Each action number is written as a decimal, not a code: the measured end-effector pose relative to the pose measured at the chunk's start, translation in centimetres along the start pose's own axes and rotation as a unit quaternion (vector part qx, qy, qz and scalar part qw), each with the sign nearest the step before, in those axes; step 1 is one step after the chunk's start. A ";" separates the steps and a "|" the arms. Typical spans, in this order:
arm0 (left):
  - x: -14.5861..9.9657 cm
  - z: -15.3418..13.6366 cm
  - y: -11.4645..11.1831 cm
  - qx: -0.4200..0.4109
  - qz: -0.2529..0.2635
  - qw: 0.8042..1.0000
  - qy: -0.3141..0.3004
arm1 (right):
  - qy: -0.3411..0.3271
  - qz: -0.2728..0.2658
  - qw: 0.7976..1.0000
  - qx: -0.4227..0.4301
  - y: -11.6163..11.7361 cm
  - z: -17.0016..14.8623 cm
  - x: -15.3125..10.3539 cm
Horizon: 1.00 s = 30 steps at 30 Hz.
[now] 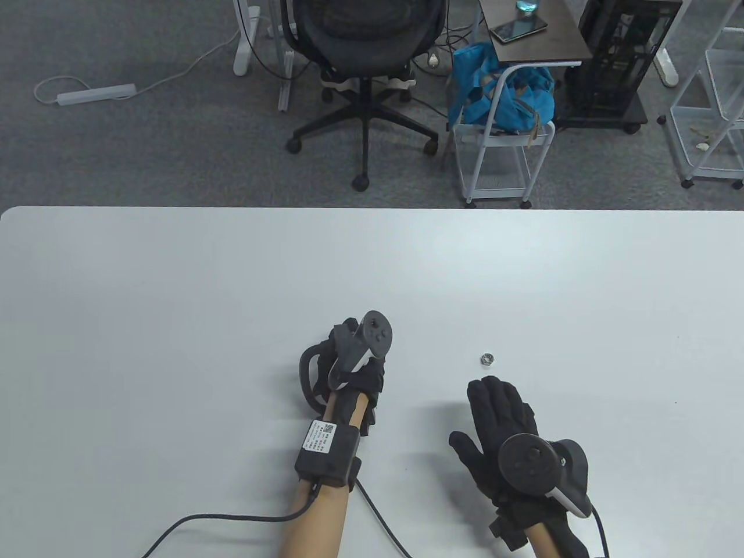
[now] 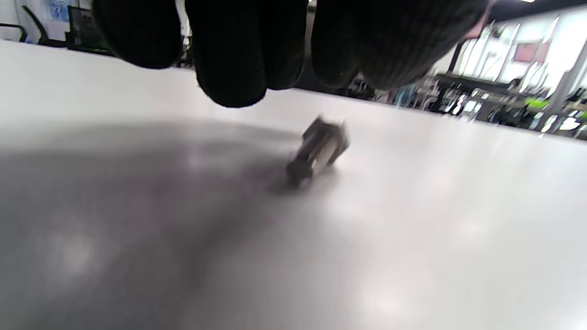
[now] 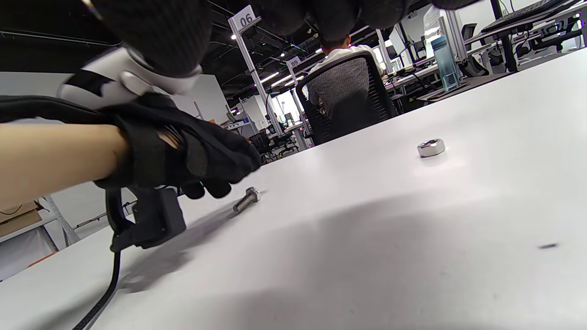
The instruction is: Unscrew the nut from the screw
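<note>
A silver nut (image 1: 487, 358) lies alone on the white table (image 1: 174, 290); it also shows in the right wrist view (image 3: 431, 147). The screw (image 3: 246, 199) lies on its side on the table, free of the nut, blurred in the left wrist view (image 2: 316, 153). In the table view my left hand hides it. My left hand (image 1: 347, 349) hovers just over the screw, its fingertips (image 2: 234, 68) apart from it, holding nothing. My right hand (image 1: 494, 407) is spread flat, palm down, just short of the nut, and is empty.
A black cable (image 1: 232, 517) runs from my left wrist box across the near table. Beyond the table's far edge stand an office chair (image 1: 363, 52) and a white cart with a blue bag (image 1: 503, 99).
</note>
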<state>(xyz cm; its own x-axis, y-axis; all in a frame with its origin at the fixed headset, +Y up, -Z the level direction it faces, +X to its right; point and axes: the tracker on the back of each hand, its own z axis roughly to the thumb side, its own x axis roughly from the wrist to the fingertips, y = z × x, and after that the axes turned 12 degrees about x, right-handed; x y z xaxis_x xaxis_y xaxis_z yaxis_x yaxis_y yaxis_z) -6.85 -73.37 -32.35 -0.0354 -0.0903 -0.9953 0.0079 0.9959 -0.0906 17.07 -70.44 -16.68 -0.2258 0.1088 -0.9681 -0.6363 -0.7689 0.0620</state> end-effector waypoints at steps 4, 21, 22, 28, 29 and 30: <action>-3.7 -0.2 3.2 -0.016 0.073 0.995 -0.061 | -0.004 -0.001 1.000 -0.003 0.0 0.0 0.0; -15.5 -1.4 2.7 -0.092 0.147 0.960 -0.220 | -0.008 0.011 1.000 -0.026 1.0 -0.2 0.0; -15.4 -1.6 2.6 -0.092 0.143 0.960 -0.222 | -0.008 0.011 1.000 -0.025 1.0 -0.2 0.0; -15.0 -2.8 2.1 -0.107 0.123 0.962 -0.221 | -0.009 0.014 0.999 -0.028 1.3 -0.2 0.0; -15.0 -2.9 1.9 -0.107 0.117 0.963 -0.217 | -0.009 0.015 1.000 -0.027 1.3 -0.3 0.0; -14.9 -2.9 1.9 -0.106 0.117 0.963 -0.217 | -0.008 0.015 1.000 -0.026 1.3 -0.3 0.0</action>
<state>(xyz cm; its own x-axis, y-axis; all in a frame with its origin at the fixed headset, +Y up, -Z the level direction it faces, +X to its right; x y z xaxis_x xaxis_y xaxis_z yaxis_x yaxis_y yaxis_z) -9.21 -70.10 -17.55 0.3635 0.1866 -0.9127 -0.2416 0.9651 0.1011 16.45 -71.63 -16.65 -0.2563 0.0957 -0.9618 -0.5903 -0.8034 0.0774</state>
